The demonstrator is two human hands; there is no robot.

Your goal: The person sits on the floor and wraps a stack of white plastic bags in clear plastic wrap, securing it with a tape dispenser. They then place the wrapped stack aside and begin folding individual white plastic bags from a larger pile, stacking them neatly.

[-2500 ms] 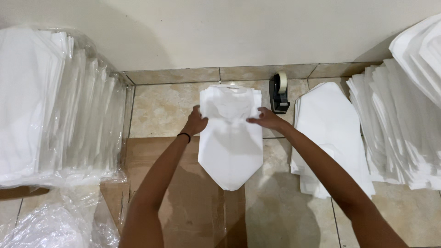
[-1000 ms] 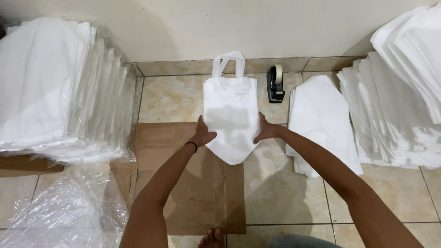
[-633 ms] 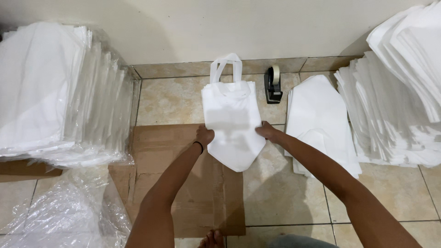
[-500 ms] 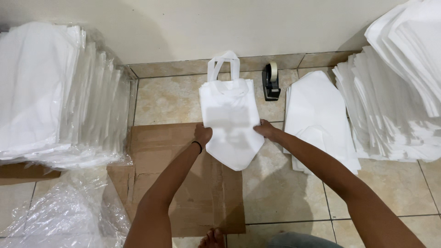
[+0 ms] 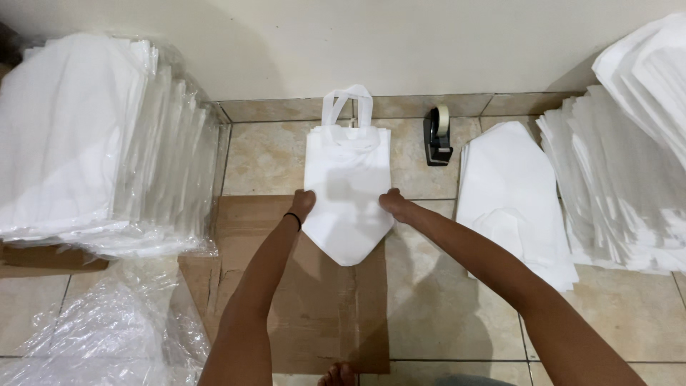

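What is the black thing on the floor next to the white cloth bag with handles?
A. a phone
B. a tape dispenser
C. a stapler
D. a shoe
B: the black tape dispenser holds a roll of tape and stands on the tiles right of the white cloth bag.

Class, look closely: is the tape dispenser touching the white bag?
Apart. The head view shows bare floor tile between the tape dispenser and the white bag.

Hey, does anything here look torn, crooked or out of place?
Only the flattened cardboard under the white bag: it is creased and torn along its left edge. The bag lies straight between both hands.
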